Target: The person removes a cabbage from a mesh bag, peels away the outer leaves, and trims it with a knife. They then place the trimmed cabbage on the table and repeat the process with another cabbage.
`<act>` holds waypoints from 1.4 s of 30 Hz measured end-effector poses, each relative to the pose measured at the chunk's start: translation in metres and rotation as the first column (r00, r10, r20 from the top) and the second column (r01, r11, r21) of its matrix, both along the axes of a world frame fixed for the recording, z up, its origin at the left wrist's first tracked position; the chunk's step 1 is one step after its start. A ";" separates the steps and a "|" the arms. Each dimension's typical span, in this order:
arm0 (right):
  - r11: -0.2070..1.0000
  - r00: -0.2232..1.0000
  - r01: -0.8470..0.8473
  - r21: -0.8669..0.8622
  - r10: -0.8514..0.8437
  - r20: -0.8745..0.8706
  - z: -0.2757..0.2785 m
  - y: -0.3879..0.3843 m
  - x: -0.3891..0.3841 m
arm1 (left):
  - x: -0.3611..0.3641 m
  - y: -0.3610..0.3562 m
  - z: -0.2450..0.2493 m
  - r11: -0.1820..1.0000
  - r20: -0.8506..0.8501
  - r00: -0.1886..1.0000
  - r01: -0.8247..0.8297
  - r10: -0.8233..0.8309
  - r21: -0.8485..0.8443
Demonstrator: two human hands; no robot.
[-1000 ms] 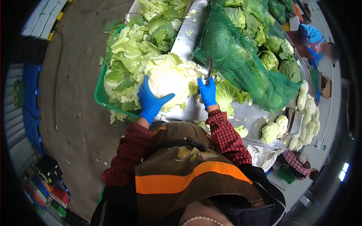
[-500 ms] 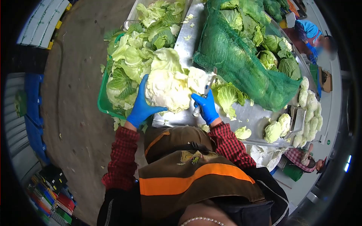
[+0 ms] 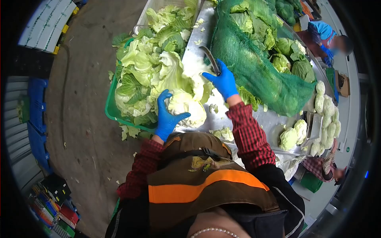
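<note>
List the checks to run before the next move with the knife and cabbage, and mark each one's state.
1. Left hand grips the cabbage: ok.
2. Right hand closed on the knife: ok.
3. Blade apart from the left hand: ok.
4. Cabbage rests on the table: ok, close to its near edge.
5. Blade clear of the net sack: cannot tell.
6. Crate has room: not ok, leaves heaped above its rim.

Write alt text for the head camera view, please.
A blue-gloved left hand holds a pale cabbage on a steel table while the right hand holds a knife beside a green net sack; cut leaves fill a green crate.
</note>
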State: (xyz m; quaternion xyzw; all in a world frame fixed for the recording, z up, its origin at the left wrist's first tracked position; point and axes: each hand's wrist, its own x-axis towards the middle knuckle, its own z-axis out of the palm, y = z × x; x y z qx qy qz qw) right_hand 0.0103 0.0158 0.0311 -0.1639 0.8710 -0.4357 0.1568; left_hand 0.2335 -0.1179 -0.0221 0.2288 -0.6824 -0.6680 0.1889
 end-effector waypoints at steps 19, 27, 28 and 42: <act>0.963 0.854 0.070 -0.260 0.077 0.515 -0.018 -0.017 0.122 | 0.044 0.022 0.077 0.666 0.359 0.929 -0.323 0.088 0.672; 0.902 0.861 0.356 -0.243 -0.216 0.460 -0.051 -0.043 0.009 | 0.070 -0.007 0.026 0.492 0.105 0.960 -0.224 0.258 0.841; 0.901 0.887 0.351 -0.256 -0.231 0.400 -0.048 -0.039 -0.004 | 0.072 -0.011 0.028 0.490 0.087 0.962 -0.208 0.258 0.847; 0.852 0.870 -0.485 -0.196 0.448 -0.203 0.033 -0.013 0.114 | 0.032 -0.018 0.056 0.609 -0.024 0.982 -0.098 0.190 0.787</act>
